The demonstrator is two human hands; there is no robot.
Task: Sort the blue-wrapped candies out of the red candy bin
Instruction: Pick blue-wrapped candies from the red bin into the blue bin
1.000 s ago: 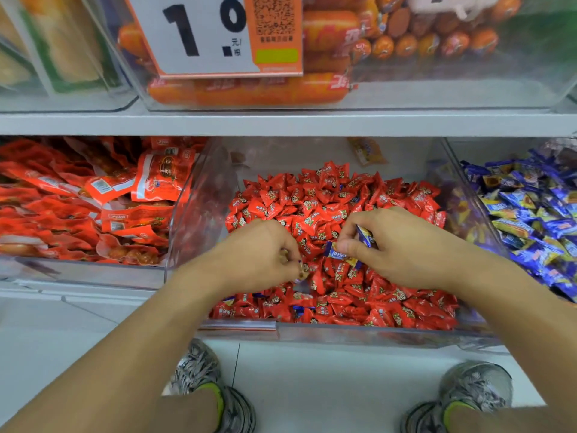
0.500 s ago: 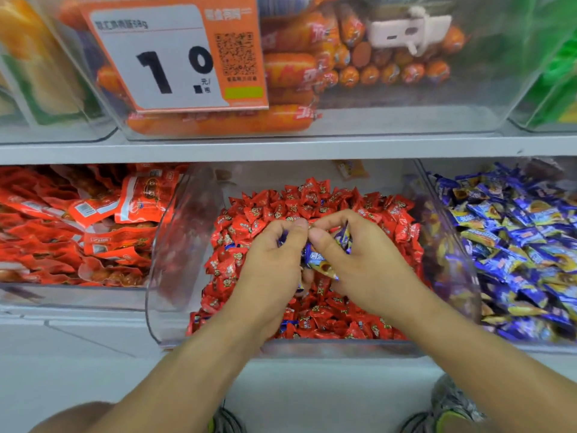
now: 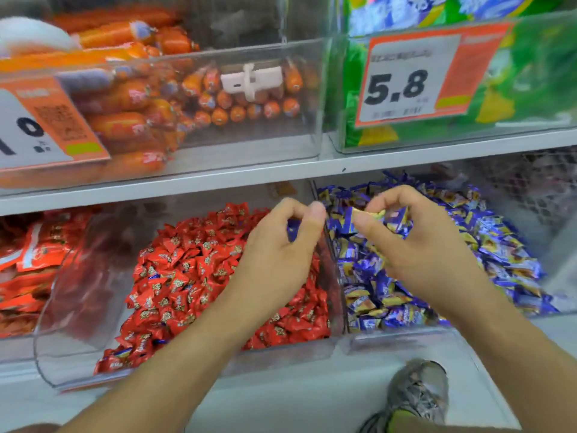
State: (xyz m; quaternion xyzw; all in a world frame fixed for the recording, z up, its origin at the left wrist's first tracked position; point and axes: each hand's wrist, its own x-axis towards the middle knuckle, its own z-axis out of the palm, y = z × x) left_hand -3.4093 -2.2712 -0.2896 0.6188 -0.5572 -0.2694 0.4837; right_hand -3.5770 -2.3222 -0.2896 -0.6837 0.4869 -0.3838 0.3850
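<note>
Shop shelf [image 3: 281, 175] of clear bins: blue candies carried across to their bin.

Head view: the left hand [image 3: 281, 254] pinches a blue-wrapped candy [image 3: 293, 229] over the red candy bin [image 3: 193, 367] at 3 o'clock; the right hand [image 3: 421, 245] pinches another blue candy [image 3: 346, 218] above the blue candy bin [image 3: 406, 331]. Clear the divider, then let go low.

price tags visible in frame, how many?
2. The 5.8 tag hangs on the green snack bin, upper right. The second tag is on the sausage bin, upper left, cut off by the frame edge.
</note>
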